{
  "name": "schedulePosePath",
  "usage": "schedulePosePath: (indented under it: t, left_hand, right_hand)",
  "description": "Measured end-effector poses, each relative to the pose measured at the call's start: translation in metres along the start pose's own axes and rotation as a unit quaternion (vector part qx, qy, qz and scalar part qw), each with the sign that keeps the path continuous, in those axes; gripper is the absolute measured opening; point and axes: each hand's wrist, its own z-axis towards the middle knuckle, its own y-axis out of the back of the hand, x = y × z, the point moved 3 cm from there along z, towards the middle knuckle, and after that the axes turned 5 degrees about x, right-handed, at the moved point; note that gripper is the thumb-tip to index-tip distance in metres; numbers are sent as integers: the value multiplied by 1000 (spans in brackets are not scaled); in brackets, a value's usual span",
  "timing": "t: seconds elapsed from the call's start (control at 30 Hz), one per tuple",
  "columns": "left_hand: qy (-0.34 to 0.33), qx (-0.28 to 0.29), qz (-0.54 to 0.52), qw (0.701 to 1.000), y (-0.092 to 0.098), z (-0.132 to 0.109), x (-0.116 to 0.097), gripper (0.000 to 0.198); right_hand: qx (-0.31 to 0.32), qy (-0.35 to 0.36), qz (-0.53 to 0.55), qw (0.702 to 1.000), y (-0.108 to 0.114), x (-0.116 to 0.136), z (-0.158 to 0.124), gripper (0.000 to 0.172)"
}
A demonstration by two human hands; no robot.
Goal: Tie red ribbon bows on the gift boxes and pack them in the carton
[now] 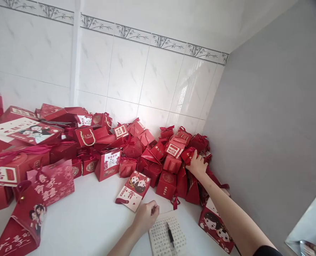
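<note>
My right hand [197, 165] reaches into the right end of a heap of red gift boxes, its fingers closed on a small red gift box [187, 153]. Just left of it sits a box with a cream double-happiness label [174, 150]. My left hand [146, 216] rests on the white table, curled into a loose fist with nothing visible in it. Beside it lies an open notebook [158, 236] covered in handwriting, with a black pen [170, 234] across the page. Above the left hand is a flat red and cream box [135, 188] printed with two cartoon faces.
Larger red boxes and bags, such as a folded bag [21, 224], crowd the left side of the white table [85, 220]. A cartoon-printed box [216, 225] lies under my right forearm. Behind the heap is a tiled wall [126, 71]; a grey wall [267, 124] closes the right.
</note>
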Motion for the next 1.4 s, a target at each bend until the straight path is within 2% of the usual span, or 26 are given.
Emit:
schedulePosePath:
  t: [0.1, 0.2, 0.27, 0.37, 0.43, 0.53, 0.6, 0.7, 0.77, 0.83, 0.9, 0.97, 1.07, 1.13, 1.2, 1.3, 1.4]
  left_hand:
    - [-5, 0, -5, 1000, 0, 0, 1, 23]
    - [-31, -6, -56, 998, 3, -2, 1, 21]
    - [-63, -32, -112, 991, 9, -6, -6, 31]
    - [-153, -108, -160, 969, 30, -19, -31, 66]
    - [-211, -131, -149, 957, 49, -31, -55, 88]
    - [-238, -94, -103, 961, 75, -50, -87, 107]
    - [-232, -72, -86, 966, 93, -65, -100, 110]
    - [-214, -67, -56, 973, 117, -87, -107, 104]
    - [-200, -54, -13, 978, 128, -102, -108, 101]
    - [-184, -18, 28, 982, 132, -115, -106, 97]
    - [-164, 27, 42, 985, 128, -126, -101, 93]
    - [-137, 62, 20, 988, 117, -136, -88, 90]
    - [-81, 93, -45, 991, 98, -152, -61, 94]
    - [-33, 99, -71, 992, 87, -162, -45, 96]
    - [15, 97, -83, 992, 81, -170, -33, 96]
    - [68, 93, -92, 989, 76, -176, -27, 97]
    - [96, 81, -86, 988, 74, -179, -24, 104]
  right_hand:
    - [-99, 89, 9, 991, 26, -7, -11, 82]
    - [-188, 246, 20, 951, 56, -8, -43, 73]
    - [-214, 330, 34, 919, 74, -6, -73, 67]
    - [-233, 426, 61, 872, 94, -1, -119, 55]
    - [-241, 474, 84, 843, 103, 5, -145, 49]
    - [-255, 512, 131, 810, 113, 14, -171, 46]
    - [-256, 520, 160, 799, 121, 20, -181, 47]
    - [-199, 552, 215, 781, 138, 28, -191, 39]
    - [-150, 561, 296, 758, 154, 32, -193, 38]
    - [-106, 512, 403, 751, 167, 36, -187, 35]
    - [-40, 439, 485, 755, 170, 44, -178, 27]
    - [66, 404, 526, 746, 160, 60, -172, 23]
    - [236, 424, 540, 687, 132, 89, -180, 20]
    - [303, 435, 527, 664, 113, 102, -193, 15]
    - [318, 422, 515, 675, 99, 107, -204, 12]
    - [315, 360, 519, 709, 86, 102, -212, 7]
    - [316, 269, 533, 738, 81, 88, -217, 18]
